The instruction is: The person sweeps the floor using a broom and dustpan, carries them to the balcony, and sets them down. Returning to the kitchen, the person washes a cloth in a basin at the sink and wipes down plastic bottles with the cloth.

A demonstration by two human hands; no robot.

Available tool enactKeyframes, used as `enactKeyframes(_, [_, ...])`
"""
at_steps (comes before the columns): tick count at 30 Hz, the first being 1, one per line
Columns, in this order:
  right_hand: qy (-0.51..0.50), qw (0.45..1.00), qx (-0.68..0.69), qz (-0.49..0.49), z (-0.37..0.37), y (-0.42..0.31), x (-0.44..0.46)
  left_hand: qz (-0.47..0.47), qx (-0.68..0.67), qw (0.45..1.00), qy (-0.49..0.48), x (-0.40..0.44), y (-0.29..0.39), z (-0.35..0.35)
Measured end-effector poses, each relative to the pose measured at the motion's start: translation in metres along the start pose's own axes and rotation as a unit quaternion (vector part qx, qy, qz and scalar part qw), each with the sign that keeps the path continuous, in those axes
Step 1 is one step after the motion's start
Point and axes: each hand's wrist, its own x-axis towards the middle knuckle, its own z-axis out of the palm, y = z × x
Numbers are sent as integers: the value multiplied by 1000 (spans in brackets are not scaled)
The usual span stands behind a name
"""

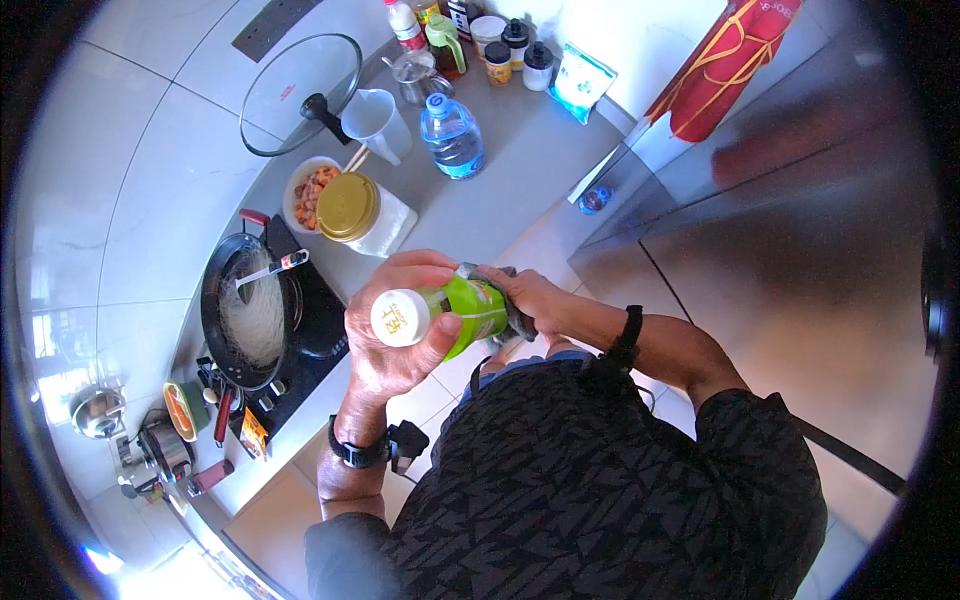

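My left hand (400, 320) is wrapped around a bottle (475, 310) with a bright green label and a white cap marked with yellow characters. Its cap end points up toward my head. At the bottle's far end, my right hand (530, 298) is closed on a dark grey cloth (522, 325) that presses against the bottle. Part of the cloth is hidden by the bottle and my fingers. Both hands are in front of my body, off the counter's edge.
On the cooktop sits a black wok (240, 350) holding pale noodles and a white-handled utensil. A gold-lidded jar (350, 207), a bowl of diced food (312, 190), a jug (377, 125) and a water bottle (452, 140) stand on the counter, with several condiment containers behind.
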Motion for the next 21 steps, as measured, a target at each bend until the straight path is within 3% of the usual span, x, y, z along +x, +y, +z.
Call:
enactKeyframes(3, [26,998,55,-24,-1,-5,1,12,4,1000,-1,3,1,2])
enactKeyframes(6, [-81,977,199,-17,-9,6,20,20,3,1000,12,5,-2,1])
enactKeyframes(9, [-138,972,185,-37,-13,7,20,19,2,999,32,7,-8,-1])
enactKeyframes(12, [16,999,-25,-11,-11,1,10,-13,2,999,46,6,-6,-3])
enactKeyframes(14, [68,957,-258,-115,-16,7,14,-49,-2,995,83,8,-10,-5])
enactKeyframes(16, [88,912,-348,-201,0,6,2,-59,-4,988,140,11,-18,-1])
enactKeyframes(18, [86,908,-308,-271,21,-2,-28,-103,10,978,184,18,-21,4])
enactKeyframes(21, [35,735,-321,-596,45,-22,-31,-199,-22,962,186,23,-21,13])
